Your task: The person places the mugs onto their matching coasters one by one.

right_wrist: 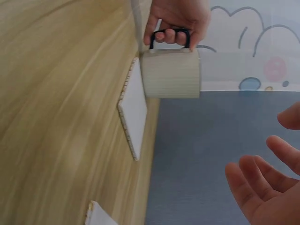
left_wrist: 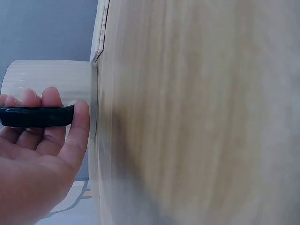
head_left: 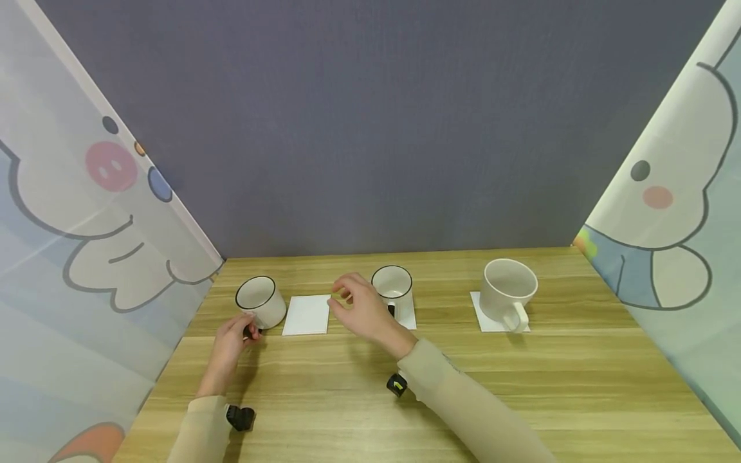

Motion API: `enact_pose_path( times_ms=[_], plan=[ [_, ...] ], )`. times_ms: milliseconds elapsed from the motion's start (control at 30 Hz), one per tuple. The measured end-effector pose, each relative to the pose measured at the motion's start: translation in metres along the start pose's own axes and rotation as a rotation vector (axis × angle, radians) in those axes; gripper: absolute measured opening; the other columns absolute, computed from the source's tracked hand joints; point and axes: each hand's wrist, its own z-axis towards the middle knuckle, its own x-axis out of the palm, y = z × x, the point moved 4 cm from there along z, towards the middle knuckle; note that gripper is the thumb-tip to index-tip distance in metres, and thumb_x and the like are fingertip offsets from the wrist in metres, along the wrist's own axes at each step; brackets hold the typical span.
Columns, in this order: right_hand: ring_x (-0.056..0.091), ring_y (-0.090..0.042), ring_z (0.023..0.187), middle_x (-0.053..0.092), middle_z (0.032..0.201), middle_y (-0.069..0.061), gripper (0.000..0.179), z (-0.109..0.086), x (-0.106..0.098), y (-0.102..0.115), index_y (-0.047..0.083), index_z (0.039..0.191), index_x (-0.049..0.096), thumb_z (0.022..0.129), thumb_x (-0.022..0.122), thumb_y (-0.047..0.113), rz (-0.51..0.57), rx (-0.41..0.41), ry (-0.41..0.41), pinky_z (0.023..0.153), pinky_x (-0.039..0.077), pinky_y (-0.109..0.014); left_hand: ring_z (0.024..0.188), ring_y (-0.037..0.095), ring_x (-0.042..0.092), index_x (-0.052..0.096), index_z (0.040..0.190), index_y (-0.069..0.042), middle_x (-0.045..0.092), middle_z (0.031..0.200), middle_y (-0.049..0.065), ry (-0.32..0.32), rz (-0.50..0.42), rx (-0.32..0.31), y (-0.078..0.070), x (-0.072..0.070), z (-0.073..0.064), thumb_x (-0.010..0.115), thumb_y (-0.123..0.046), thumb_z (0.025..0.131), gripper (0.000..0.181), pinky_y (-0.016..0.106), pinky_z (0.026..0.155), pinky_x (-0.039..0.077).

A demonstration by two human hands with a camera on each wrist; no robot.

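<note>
At the left, my left hand (head_left: 231,337) grips the black handle (left_wrist: 37,116) of a white mug (head_left: 267,308) with a dark rim. In the left wrist view, its fingers curl through that handle. The mug is beside a bare white square coaster (head_left: 307,315); whether its base touches the table is hard to tell. My right hand (head_left: 367,312) hovers between this coaster and a second dark-rimmed white mug (head_left: 393,283), partly covering that mug's coaster. Nothing is in the right hand, and its fingers (right_wrist: 255,178) are loosely bent and spread apart.
A larger plain white mug (head_left: 508,289) stands on another white coaster (head_left: 483,315) at the right, handle toward the front. The wooden table (head_left: 324,411) ends at a dark grey panel (head_left: 370,141), with cartoon-printed curtains (head_left: 58,276) on both sides.
</note>
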Motion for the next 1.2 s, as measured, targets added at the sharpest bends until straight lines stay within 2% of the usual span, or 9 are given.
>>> enact_pose_path(
  times_ms=[233,367,500,700,967,1200],
  plan=[
    [0.063,-0.023,0.1,0.064,0.121,-0.002,0.024,0.009,0.015,-0.013,0.012,0.117,0.067,0.096,0.067,0.024,-0.136,0.075,0.05,0.079,0.052,-0.029,0.074,0.015,0.056,0.055,0.086,0.001,0.051,0.079,0.005,0.002,-0.017,-0.001,0.001,0.0,0.002,0.043,-0.021,0.111,0.035,0.034,0.076,0.055],
    [0.063,-0.023,0.103,0.064,0.126,-0.003,0.027,0.013,0.025,-0.022,0.011,0.119,0.066,0.096,0.066,0.025,-0.192,0.092,0.077,0.081,0.051,-0.03,0.073,0.015,0.056,0.054,0.086,0.002,0.051,0.078,0.005,-0.005,-0.022,-0.004,0.002,-0.001,0.003,0.043,-0.02,0.111,0.035,0.033,0.076,0.055],
    [0.061,-0.024,0.109,0.064,0.127,-0.006,0.028,0.014,0.034,-0.032,0.01,0.118,0.067,0.094,0.067,0.024,-0.246,0.106,0.095,0.088,0.052,-0.035,0.073,0.016,0.056,0.054,0.087,0.002,0.051,0.079,0.006,-0.005,-0.017,-0.008,0.003,-0.001,0.003,0.043,-0.02,0.111,0.034,0.034,0.077,0.055],
    [0.055,-0.029,0.124,0.064,0.131,-0.008,0.029,0.014,0.046,-0.045,0.008,0.116,0.069,0.091,0.07,0.023,-0.297,0.1,0.125,0.105,0.045,-0.043,0.075,0.017,0.056,0.055,0.091,0.004,0.052,0.08,0.006,-0.01,-0.006,-0.019,0.003,0.0,0.002,0.043,-0.021,0.11,0.034,0.034,0.078,0.055],
    [0.055,-0.021,0.118,0.061,0.136,-0.003,0.033,0.014,0.06,-0.059,0.013,0.12,0.067,0.091,0.069,0.03,-0.413,0.082,0.215,0.097,0.048,-0.034,0.073,0.017,0.056,0.055,0.088,0.003,0.052,0.079,0.005,-0.035,-0.017,-0.008,0.001,0.001,-0.002,0.044,-0.019,0.11,0.033,0.033,0.076,0.055],
    [0.053,-0.02,0.118,0.06,0.138,-0.001,0.036,0.015,0.066,-0.064,0.015,0.12,0.067,0.089,0.07,0.034,-0.505,0.067,0.275,0.101,0.047,-0.034,0.075,0.017,0.056,0.055,0.088,0.002,0.052,0.079,0.005,-0.018,-0.006,-0.007,-0.001,0.001,-0.002,0.043,-0.021,0.11,0.034,0.035,0.078,0.055]
  ],
)
